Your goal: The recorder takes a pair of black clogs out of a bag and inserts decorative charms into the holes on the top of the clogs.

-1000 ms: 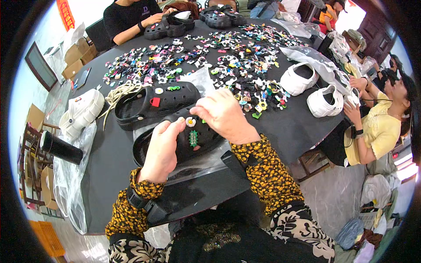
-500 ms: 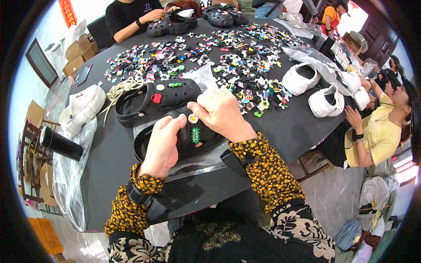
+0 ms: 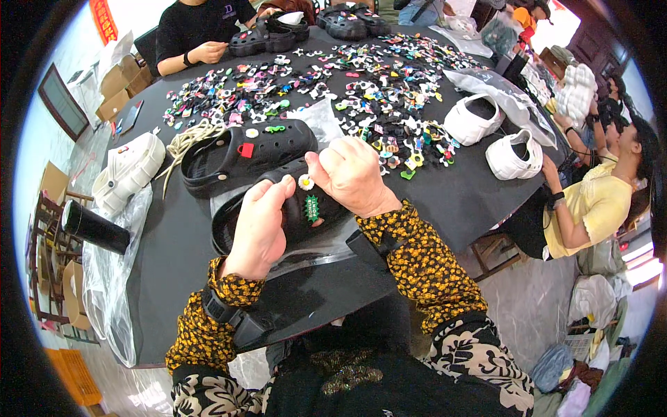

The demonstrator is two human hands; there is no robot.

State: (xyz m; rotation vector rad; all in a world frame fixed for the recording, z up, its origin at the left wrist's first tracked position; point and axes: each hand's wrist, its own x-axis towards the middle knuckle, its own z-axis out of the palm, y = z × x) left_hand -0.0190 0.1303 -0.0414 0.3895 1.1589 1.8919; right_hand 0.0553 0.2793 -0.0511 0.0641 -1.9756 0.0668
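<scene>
A near black clog (image 3: 295, 208) sits under both my hands, partly hidden by them. On its upper are a white daisy charm (image 3: 306, 182) and a green spiky charm (image 3: 312, 208). My left hand (image 3: 258, 226) is closed at the clog's side, thumb up, its fingers out of sight. Closed over the toe end is my right hand (image 3: 351, 177), and what its fingers pinch is hidden. Just beyond lies a second black clog (image 3: 278, 147), bearing a red bag-shaped charm (image 3: 245, 149), a daisy and a green charm.
Piles of small colourful shoe charms (image 3: 396, 104) cover the table's middle. White clogs (image 3: 476, 118) stand at the right, another white clog (image 3: 128, 170) at the left beside a black cylinder (image 3: 96, 226). People sit across and at right, with black clogs (image 3: 260, 40) at the far edge.
My hands keep nearly the same place on the near clog, the right one shifting slightly. The person across has drawn a hand back from the far clogs; at right, white shoes are lifted.
</scene>
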